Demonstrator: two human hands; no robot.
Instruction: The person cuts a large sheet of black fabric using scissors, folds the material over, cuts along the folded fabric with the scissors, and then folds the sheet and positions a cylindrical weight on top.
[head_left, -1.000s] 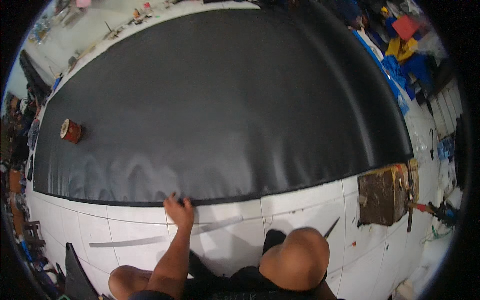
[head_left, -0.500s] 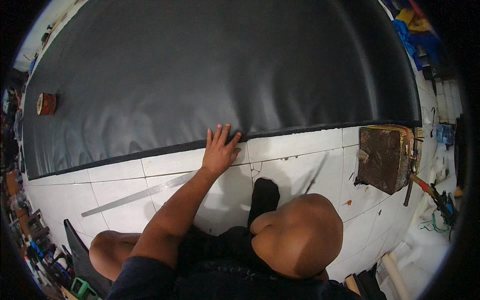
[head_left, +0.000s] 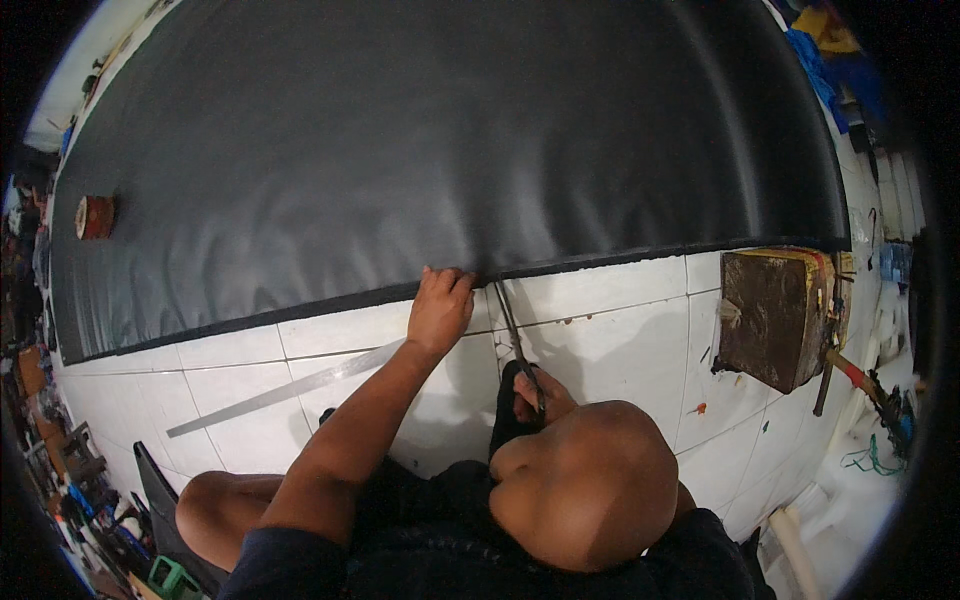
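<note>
head view:
sheet: large black flexible sheet (head_left: 450, 150), likely leather or vinyl, lies flat on white tiled floor (head_left: 620, 330), rippled near its front edge.
left hand (head_left: 438, 308): fingers curled, pinching sheet edge.
right hand (head_left: 540, 395): wrapped round dark metal scissors (head_left: 515, 335), tips at sheet edge.
handling: judged soft, floppy, fairly heavy; hold at edge beside the blades.
nearby: long steel ruler (head_left: 290, 385), brown tape roll (head_left: 95, 216), worn wooden block (head_left: 775, 315).
</note>
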